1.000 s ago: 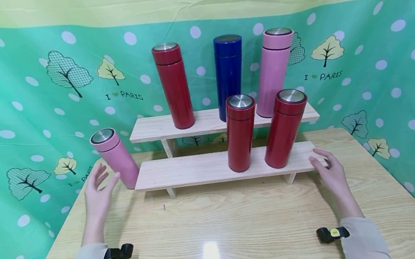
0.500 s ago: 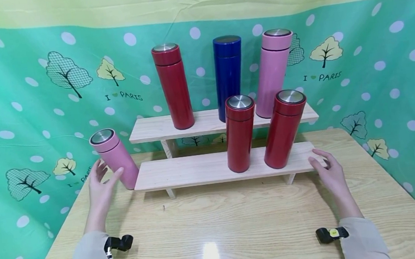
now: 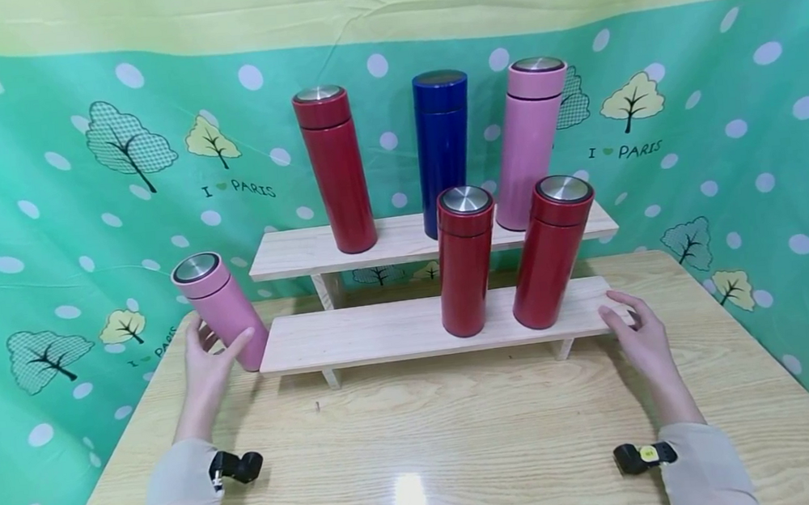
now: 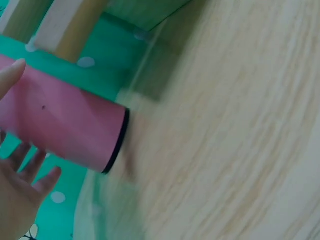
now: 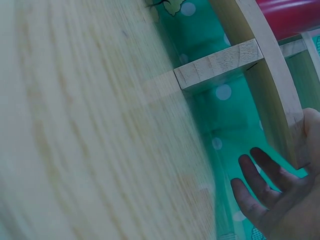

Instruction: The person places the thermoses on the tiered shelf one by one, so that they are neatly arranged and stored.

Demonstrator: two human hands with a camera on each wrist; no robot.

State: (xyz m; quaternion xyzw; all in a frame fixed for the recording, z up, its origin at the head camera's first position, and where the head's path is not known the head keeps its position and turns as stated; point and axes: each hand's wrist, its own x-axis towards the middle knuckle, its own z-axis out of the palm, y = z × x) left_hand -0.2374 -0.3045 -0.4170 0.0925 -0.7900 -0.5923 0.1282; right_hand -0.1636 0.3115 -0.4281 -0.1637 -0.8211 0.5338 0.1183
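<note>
A pink thermos bottle [image 3: 229, 314] with a silver-topped lid stands on the table, left of the lower wooden shelf [image 3: 354, 334]. My left hand [image 3: 207, 373] is around its lower half, thumb in front and fingers at the far side. In the left wrist view, the thumb [image 4: 11, 75] overlaps the pink body, while the other fingers [image 4: 47, 182] are spread along its edge. At the shelf's right end is my right hand [image 3: 642, 335], thumb and index finger at the board. The right wrist view shows its other fingers [image 5: 250, 195] loosely extended below the board.
Two red thermos bottles [image 3: 469, 279] [image 3: 555, 258] stand on the lower shelf's right half. The upper shelf [image 3: 287, 251] behind carries a red bottle [image 3: 339, 177], a blue one [image 3: 443, 143] and a pink one [image 3: 532, 151]. A dotted green curtain [image 3: 23, 240] hangs behind the wooden table [image 3: 467, 442].
My left hand has moved right and forward until its thumb and fingers flank the pink bottle. The right hand stays at the shelf end, and the bottles keep their places.
</note>
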